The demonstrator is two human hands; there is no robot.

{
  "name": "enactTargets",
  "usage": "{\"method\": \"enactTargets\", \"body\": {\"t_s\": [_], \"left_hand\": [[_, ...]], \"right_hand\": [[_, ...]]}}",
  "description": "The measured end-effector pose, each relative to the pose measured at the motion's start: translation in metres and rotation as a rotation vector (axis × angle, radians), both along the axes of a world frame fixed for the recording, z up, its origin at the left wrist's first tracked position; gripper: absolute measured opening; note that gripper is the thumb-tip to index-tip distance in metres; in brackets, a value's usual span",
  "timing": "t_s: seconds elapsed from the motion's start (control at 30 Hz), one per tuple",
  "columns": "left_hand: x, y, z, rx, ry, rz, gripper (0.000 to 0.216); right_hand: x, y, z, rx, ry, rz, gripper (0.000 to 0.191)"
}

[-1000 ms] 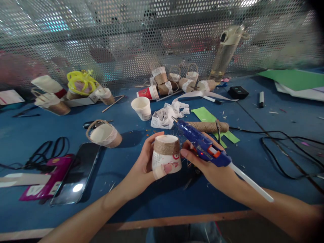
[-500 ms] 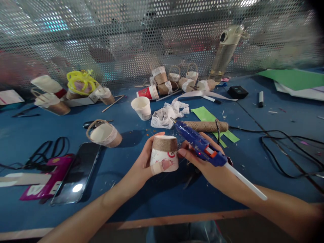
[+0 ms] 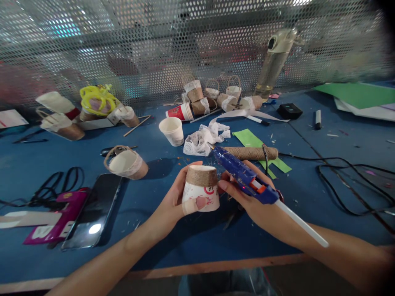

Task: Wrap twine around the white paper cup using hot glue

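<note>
A white paper cup [image 3: 197, 196] with red print, wrapped in brown twine round its upper part, is gripped in my left hand [image 3: 174, 205]. The left thumb, with a bandage on it, presses the cup's front. My right hand [image 3: 254, 207] is closed round a blue glue gun [image 3: 236, 168]; its nozzle points up and left, and a white glue stick [image 3: 304, 224] sticks out of the back. The right thumb and fingertips are at the cup's right side; whether they pinch the twine I cannot make out. Beyond the gun lies a roll of twine [image 3: 253, 153].
White lace [image 3: 200, 139] and a plain paper cup [image 3: 172, 131] lie behind the hands. Several twine-covered little baskets [image 3: 226, 102] are heaped at the back. To the left are a finished basket [image 3: 128, 163] and a phone [image 3: 94, 209]. A black cable [image 3: 327, 160] loops at right.
The cup has turned slightly in my left hand, so more of its red print shows at the right. My right hand and the glue gun have barely moved.
</note>
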State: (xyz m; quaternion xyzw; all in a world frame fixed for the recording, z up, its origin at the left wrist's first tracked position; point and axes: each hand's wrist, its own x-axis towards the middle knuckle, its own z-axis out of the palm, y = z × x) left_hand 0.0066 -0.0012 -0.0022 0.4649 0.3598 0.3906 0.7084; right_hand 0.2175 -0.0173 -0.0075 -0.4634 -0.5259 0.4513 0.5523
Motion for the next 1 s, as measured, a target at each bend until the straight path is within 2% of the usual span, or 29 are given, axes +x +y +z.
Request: {"method": "enactTargets", "body": {"t_s": [0.37,0.6,0.77,0.83,1.0], "left_hand": [[-0.003,-0.001,-0.002,0.011,-0.035,-0.076,0.069],[-0.003,0.002,-0.009,0.07,0.071,-0.017,0.071],[0.001,-0.002,-0.005,0.085,0.096,-0.033,0.073],[0.002,-0.002,-0.005,0.091,0.099,-0.033,0.074],[-0.001,0.001,-0.004,0.075,0.087,-0.02,0.074]], "right_hand": [[0.002,-0.005,0.001,0.039,-0.106,-0.039,0.018],[0.002,0.0,0.007,-0.01,-0.078,-0.022,0.015],[0.001,-0.001,-0.006,-0.044,-0.017,0.013,0.028],[0.0,-0.001,-0.009,-0.051,-0.01,0.011,0.028],[0.001,0.002,0.008,-0.067,-0.102,-0.006,0.014]]}}
